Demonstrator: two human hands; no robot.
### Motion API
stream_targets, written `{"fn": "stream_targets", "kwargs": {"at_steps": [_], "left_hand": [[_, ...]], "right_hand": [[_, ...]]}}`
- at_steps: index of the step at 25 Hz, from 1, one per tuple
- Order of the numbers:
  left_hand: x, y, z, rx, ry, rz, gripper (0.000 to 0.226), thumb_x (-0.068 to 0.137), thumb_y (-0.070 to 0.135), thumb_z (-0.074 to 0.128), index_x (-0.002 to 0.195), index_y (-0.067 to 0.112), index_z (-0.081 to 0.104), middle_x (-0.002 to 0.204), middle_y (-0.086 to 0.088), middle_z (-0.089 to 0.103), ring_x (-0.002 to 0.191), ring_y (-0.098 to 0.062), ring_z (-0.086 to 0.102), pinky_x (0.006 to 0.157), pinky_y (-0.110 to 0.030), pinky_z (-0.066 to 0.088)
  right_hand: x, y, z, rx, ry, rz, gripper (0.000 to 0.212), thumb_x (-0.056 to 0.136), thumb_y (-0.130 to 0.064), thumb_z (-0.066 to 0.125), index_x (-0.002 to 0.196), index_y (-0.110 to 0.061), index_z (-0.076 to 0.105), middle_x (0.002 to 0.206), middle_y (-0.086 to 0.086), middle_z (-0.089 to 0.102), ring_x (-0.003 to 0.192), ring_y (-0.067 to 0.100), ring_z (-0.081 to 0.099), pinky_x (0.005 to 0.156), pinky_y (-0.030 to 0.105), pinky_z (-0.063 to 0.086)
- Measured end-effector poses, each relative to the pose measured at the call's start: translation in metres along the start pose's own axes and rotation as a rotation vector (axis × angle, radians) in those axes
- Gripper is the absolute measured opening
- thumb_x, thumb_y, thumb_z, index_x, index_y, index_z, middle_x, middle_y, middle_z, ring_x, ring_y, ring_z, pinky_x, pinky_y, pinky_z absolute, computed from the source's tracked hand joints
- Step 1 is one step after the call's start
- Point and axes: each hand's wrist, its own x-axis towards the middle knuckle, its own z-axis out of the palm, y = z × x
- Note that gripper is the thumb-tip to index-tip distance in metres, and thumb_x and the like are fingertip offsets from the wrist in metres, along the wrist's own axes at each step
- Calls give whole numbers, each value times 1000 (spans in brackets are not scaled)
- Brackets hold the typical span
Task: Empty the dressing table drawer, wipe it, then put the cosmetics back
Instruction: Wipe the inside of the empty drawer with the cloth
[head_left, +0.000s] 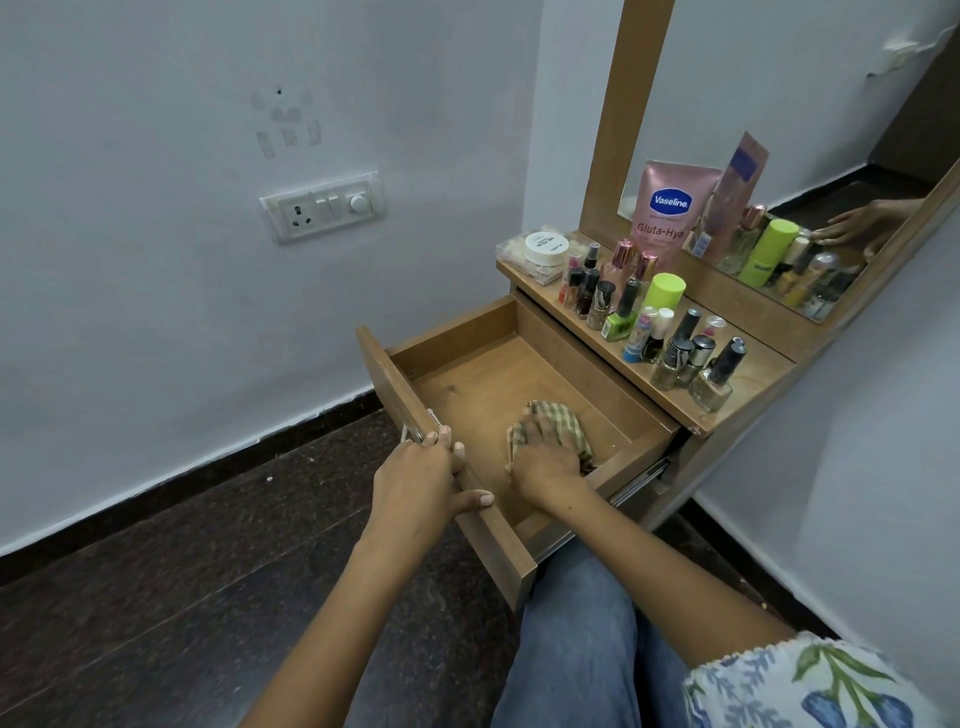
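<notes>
L hand (415, 470) gripped drawer (452, 332) front, steadying it; R hand (545, 457), fingers flat, pressed cloth (563, 418) inside; cosmetics (649, 322) waited on table (763, 361), 1 o'clock.

One open drawer (452, 332); one checked cloth (563, 415); two hands: left hand (415, 467), right hand (545, 452). On the single shelf (769, 364): one pink Vaseline tube (670, 208), one white-lidded jar (545, 247), one lime-capped container (666, 293), two rose-gold-capped bottles (622, 254), and roughly a dozen other small bottles (719, 376), packed too closely for an exact count. One mirror (779, 104); one switch plate (322, 208) with one socket.
</notes>
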Motion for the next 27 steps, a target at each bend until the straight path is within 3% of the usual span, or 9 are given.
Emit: {"fn": "stream_targets", "kwargs": {"at_steps": [4,7,10,12,15,18,21,25,27], "left_hand": [[0,0,-1,9,14,9,78,79,66,55,141,22,38,150,1,36,127,-21,44,96,-30,42],[-1,0,-2,16,18,8,78,79,67,53,142,24,37,151,2,36,127,-21,45,97,-30,42],[0,-1,-2,31,8,20,77,80,68,52,142,24,38,152,3,34,128,-22,43,98,-30,41],[1,0,-1,57,-1,29,76,80,68,51,141,24,39,152,2,33,128,-23,42,99,-31,40],[2,-1,-1,63,-6,18,78,80,68,51,142,24,38,151,2,35,129,-23,41,99,-31,41],[3,-2,0,46,3,36,76,80,69,50,140,24,40,150,5,36,128,-21,42,99,-30,40],[0,-1,1,24,4,57,74,81,68,49,140,25,41,153,6,31,130,-19,41,107,-31,33],[1,-1,0,33,9,60,76,81,68,49,141,23,39,153,3,31,132,-19,42,114,-32,22],[3,-1,1,48,9,74,75,82,68,48,141,22,40,152,3,32,132,-19,40,113,-32,24]], "right_hand": [[10,17,-15,192,-35,64,76,101,-41,34,149,1,-7,158,19,-15,147,32,-8,119,45,4],[14,29,-16,-2,-10,170,68,102,-45,21,150,1,7,159,19,4,147,31,4,118,45,4],[11,19,-12,-200,-37,224,65,102,-48,13,141,-5,41,149,17,38,137,29,35,114,45,18],[7,6,-8,-209,-44,180,56,102,-45,19,133,-14,53,132,11,57,121,25,52,106,42,30],[-3,-5,-2,-159,-10,113,42,100,-36,30,122,-20,62,120,3,63,112,22,57,102,41,33],[-3,7,-4,-156,-57,165,48,99,-41,29,123,-15,61,128,8,60,123,28,51,112,55,18],[4,24,-7,-150,-103,291,71,98,-56,15,132,-5,52,143,19,45,136,34,36,115,59,5],[11,26,-5,2,-30,368,84,95,-63,13,142,4,31,139,23,48,131,34,45,116,53,14],[11,26,-6,-27,34,346,79,96,-60,13,134,2,44,126,19,59,118,29,55,110,47,25]]}}
